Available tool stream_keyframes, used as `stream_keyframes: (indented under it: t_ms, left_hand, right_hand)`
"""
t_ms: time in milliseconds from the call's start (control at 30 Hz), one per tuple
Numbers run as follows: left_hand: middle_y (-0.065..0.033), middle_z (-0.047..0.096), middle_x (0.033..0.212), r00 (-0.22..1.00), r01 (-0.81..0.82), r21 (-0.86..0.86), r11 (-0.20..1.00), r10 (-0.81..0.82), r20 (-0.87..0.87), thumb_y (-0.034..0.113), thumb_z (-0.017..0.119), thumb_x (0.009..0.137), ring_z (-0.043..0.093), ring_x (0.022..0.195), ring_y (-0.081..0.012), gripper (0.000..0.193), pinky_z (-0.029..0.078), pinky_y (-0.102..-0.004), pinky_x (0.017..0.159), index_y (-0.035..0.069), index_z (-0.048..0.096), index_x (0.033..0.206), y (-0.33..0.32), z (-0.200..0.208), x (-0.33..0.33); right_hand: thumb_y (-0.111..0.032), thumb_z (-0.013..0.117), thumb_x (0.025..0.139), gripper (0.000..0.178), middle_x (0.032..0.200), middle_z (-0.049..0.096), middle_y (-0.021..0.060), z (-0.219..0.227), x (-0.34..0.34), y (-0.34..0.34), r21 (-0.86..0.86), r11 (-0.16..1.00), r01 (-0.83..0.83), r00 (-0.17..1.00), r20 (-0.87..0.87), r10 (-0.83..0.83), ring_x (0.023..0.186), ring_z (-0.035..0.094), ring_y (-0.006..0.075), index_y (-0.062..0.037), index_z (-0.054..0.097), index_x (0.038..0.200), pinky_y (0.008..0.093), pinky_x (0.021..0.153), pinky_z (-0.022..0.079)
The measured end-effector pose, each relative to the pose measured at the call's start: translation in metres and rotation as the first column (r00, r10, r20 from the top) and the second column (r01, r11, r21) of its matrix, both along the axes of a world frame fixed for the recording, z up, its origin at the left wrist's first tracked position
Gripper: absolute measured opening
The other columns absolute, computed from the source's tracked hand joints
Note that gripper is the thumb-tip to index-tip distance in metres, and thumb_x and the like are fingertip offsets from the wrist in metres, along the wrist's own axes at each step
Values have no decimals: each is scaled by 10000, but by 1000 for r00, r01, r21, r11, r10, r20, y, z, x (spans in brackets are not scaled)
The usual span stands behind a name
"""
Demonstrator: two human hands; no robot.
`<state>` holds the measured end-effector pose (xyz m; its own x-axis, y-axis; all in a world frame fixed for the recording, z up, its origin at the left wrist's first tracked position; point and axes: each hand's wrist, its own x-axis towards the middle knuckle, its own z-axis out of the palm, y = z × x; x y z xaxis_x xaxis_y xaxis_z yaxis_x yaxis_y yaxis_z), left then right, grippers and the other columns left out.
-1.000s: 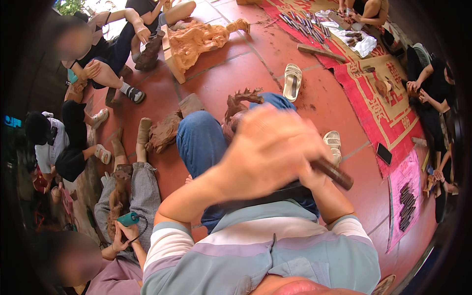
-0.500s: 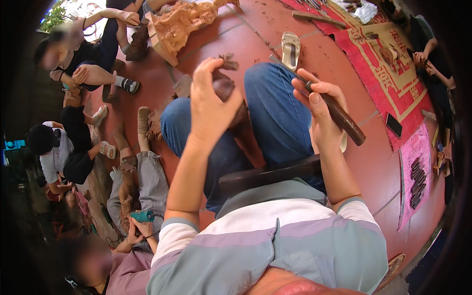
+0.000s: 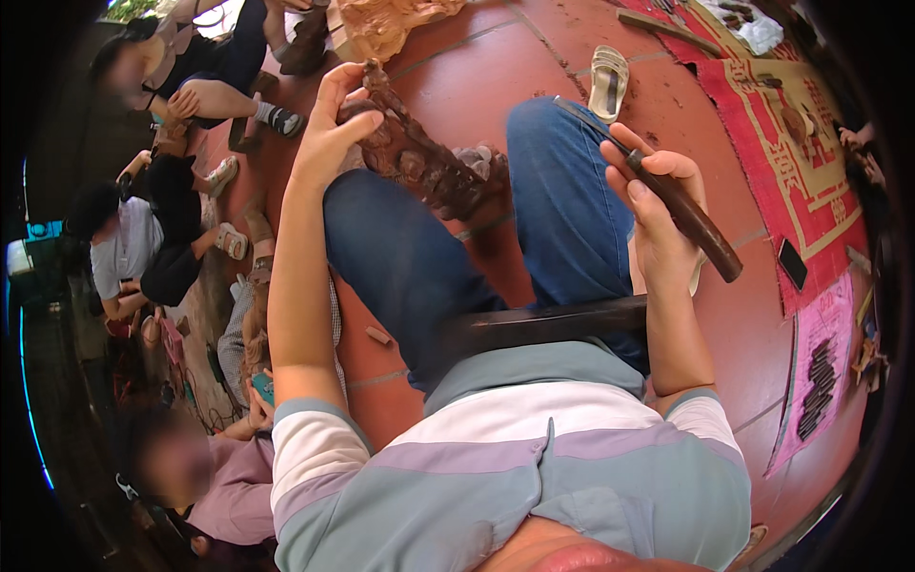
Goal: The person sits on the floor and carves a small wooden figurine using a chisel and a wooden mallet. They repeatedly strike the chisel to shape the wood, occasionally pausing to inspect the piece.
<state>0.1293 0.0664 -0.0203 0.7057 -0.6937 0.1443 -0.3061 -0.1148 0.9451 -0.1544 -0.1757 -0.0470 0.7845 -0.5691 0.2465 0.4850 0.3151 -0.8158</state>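
A dark brown wood carving (image 3: 424, 162) with knobbly relief stands tilted between my knees, its lower end near the floor. My left hand (image 3: 338, 124) grips it near its upper end, thumb on the near side and fingers partly hidden behind. In my right hand (image 3: 658, 195), held over my right knee, is a chisel (image 3: 701, 224) with a dark wooden handle. Its thin metal blade points up and left, apart from the carving. Across my lap lies a thick dark wooden bar (image 3: 543, 324), touched by neither hand.
A light sandal (image 3: 608, 84) lies beyond my right knee. To the right are a red and yellow mat (image 3: 762, 124), a phone (image 3: 792, 264) and several dark tools (image 3: 813, 391) on a pink cloth. Several people sit at the left; a pale carving (image 3: 391, 24) stands ahead.
My left hand has moved left and forward, and the carving now leans toward the left, showing more of its length. My right hand still holds the chisel. The view has shifted slightly.
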Motion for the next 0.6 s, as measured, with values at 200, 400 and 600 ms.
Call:
stream_keyframes:
  t_ms: [200,400,600]
  left_hand:
    - [-75,500,1385,966,-189,-204,961,145,-213,-3,642,836,493,1200,-197,584,404,-333,1032,102,441,1374,39,-13,39]
    - [-91,491,1415,961,-183,-277,943,112,-251,-11,625,849,496,1209,-215,576,403,-347,1043,106,432,1379,71,-25,37]
    - [-106,434,1451,982,-126,-145,981,103,-157,55,673,863,458,1271,-235,626,385,-350,1065,111,374,1411,59,-17,21]
  right_hand:
    - [37,543,930,286,1298,565,277,10,-7,1,-48,999,21,998,-57,-24,1166,624,306,-26,499,1205,367,966,546]
    - [-17,592,941,276,1254,602,264,14,-5,-1,-68,997,44,996,-80,-50,1123,652,301,-24,509,1204,357,932,566]
    - [-23,564,961,266,1249,589,296,26,4,3,-145,989,7,996,-85,-19,1121,649,338,12,500,1217,362,925,584]
